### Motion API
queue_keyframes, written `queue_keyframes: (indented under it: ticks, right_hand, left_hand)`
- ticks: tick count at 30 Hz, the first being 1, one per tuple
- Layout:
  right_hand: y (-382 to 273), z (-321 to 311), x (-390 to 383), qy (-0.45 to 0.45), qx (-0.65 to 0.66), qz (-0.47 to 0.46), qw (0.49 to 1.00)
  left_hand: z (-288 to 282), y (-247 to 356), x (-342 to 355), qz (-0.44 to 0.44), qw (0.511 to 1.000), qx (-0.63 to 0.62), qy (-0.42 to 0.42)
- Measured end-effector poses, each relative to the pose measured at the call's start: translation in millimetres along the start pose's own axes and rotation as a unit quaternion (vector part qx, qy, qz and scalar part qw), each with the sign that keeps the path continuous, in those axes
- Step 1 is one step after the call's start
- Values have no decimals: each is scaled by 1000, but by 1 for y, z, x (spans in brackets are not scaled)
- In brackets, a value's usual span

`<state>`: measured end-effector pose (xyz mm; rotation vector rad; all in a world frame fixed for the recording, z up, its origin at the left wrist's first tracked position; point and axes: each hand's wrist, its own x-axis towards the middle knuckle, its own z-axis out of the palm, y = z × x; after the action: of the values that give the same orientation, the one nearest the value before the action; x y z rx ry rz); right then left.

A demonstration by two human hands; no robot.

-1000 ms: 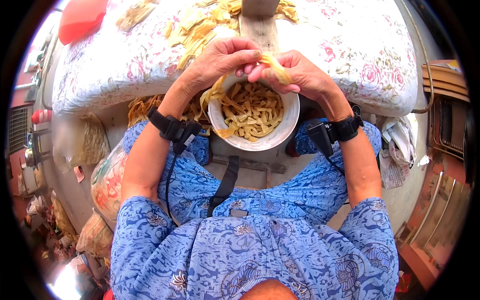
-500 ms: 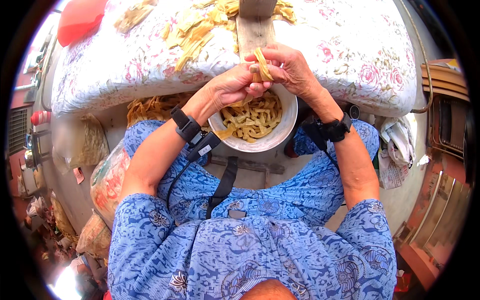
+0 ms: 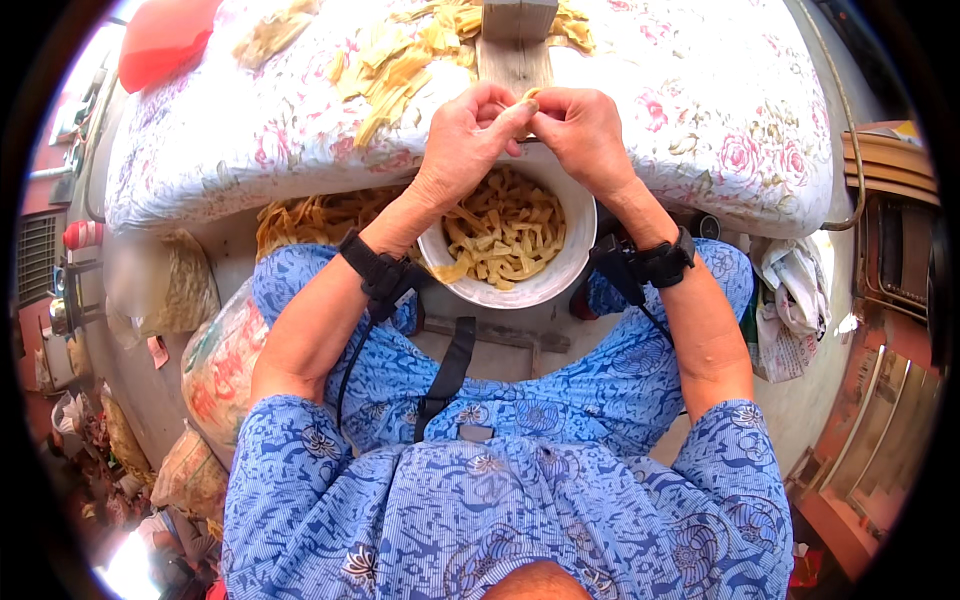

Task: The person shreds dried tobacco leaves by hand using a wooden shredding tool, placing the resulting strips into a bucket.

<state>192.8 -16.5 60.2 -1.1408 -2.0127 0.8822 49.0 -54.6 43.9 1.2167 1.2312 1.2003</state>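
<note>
Above a white bowl (image 3: pixel 586 225), my left hand (image 3: pixel 465 142) and my right hand (image 3: pixel 585 138) meet fingertip to fingertip. Both are closed in a pinch on a thin yellow strip (image 3: pixel 530 94); only a small bit of it shows between the fingers. Many short, folded-looking yellow pieces (image 3: pixel 505 230) fill much of the bowl. Just beyond my hands a wooden board with an upright post (image 3: pixel 514 62) stands between two parts of the flowered cloth. Flat yellow strips (image 3: pixel 395 85) lie in a loose heap on the cloth, left of the post.
The flowered cloth (image 3: pixel 700 100) covers a broad padded surface ahead. A red object (image 3: pixel 168 42) lies at its far left. More brown-yellow strips (image 3: pixel 320 220) are heaped under its front edge. Plastic bags (image 3: pixel 165 285) stand on the left, a white bag (image 3: pixel 795 290) on the right.
The strip was a visible loop upright between my fingers; now it is mostly hidden in them. My left hand has turned palm down and risen, and both hands' fingertips have drawn together.
</note>
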Motion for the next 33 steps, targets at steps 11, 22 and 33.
queue_keyframes:
  ticks: [11,22,33]
  right_hand:
    - [36,-1,14,149,220,42,963]
    - [7,8,1,-159,460,197,851]
    - [26,1,12,2,493,284,822]
  left_hand:
    - [-7,-2,-2,-143,943,-296,-56]
    - [-30,-14,-5,-278,850,-412,-175]
    - [-22,-13,-4,-291,850,-415,-142]
